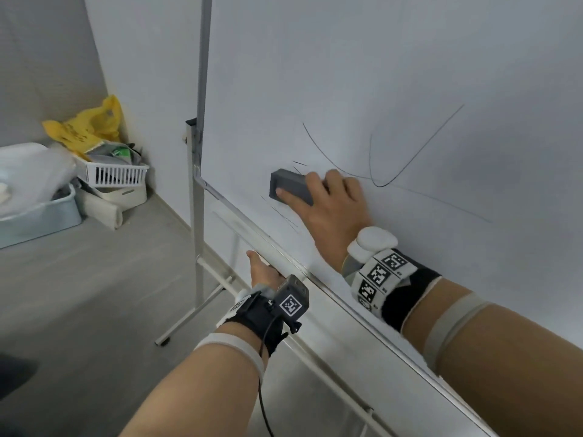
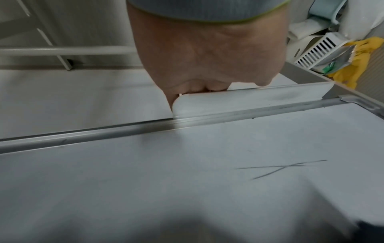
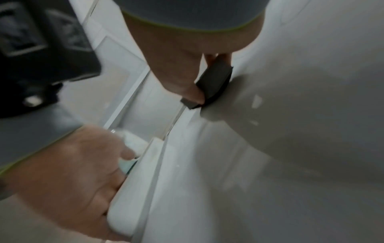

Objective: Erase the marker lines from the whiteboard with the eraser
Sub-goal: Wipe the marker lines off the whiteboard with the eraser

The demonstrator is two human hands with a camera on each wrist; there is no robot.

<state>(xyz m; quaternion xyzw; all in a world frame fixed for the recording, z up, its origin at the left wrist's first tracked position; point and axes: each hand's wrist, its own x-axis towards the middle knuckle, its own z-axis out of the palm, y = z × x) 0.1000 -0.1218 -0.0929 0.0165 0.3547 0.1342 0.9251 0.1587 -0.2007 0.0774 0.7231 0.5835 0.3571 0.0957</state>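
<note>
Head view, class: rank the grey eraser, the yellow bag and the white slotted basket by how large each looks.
1. Yellow bag and white slotted basket: alike, and partly hidden, so unranked.
2. Grey eraser: smallest, though nearer the camera and partly under the right hand.

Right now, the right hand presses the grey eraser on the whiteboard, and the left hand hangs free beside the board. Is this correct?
Not quite. The right hand does press the grey eraser on the whiteboard, but the left hand does not hang free: it grips the tray on the board's bottom edge, as the left wrist view shows.
</note>
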